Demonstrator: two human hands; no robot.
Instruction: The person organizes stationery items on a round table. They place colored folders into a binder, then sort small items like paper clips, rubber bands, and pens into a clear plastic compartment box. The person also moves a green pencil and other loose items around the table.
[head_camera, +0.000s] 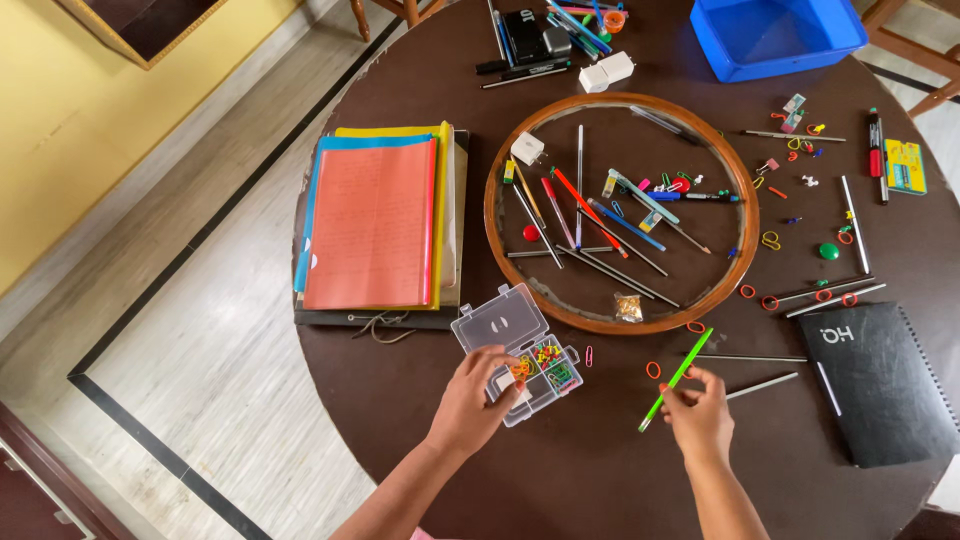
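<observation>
- I see the round dark worktop (600, 470) filling most of the view, with a round wooden-rimmed tray (497, 235) of pens at its middle.
- A stack of folders (372, 225) lies left of the tray; a black notebook (885, 385) lies at the right edge.
- My left hand (475, 400) rests its fingers on a clear compartment box (520, 360) of coloured clips, lid open, just below the tray.
- My right hand (700, 415) pinches a green pencil (678, 378), tilted, above the worktop.
</observation>
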